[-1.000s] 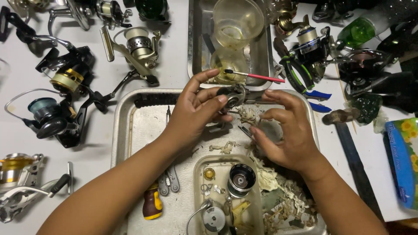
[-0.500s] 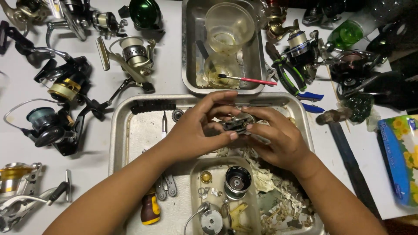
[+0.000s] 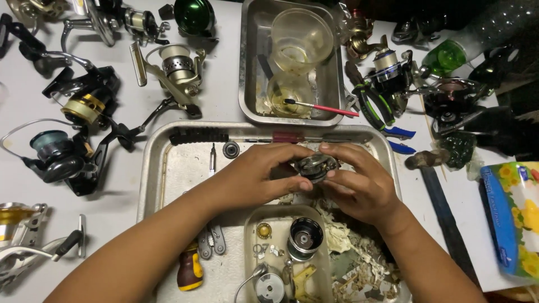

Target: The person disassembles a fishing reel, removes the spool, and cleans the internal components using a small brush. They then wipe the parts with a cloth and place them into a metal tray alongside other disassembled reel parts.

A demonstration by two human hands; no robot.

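Note:
Over the big steel tray [image 3: 152,168], both my hands hold a small grey metal reel body [image 3: 315,166]. My left hand [image 3: 258,174] wraps it from the left, thumb under it. From the right, the fingers of my right hand [image 3: 359,182] close on its rim. Below them a small steel tray [image 3: 249,235] holds a black spool [image 3: 304,237], a brass part [image 3: 264,230] and other small reel pieces. Torn paper scraps [image 3: 359,252] lie beside it.
Several fishing reels [image 3: 78,106] lie on the white table at left and top. A rear steel tray [image 3: 250,67] holds clear cups and a red-handled brush [image 3: 323,108]. Pliers [image 3: 373,104], a hammer [image 3: 435,179], a green bottle [image 3: 449,53] and a tissue pack [image 3: 514,216] sit right.
My hands came down from the tray's far edge toward its middle and closed together on the reel body. My right hand, empty a second ago, now grips it.

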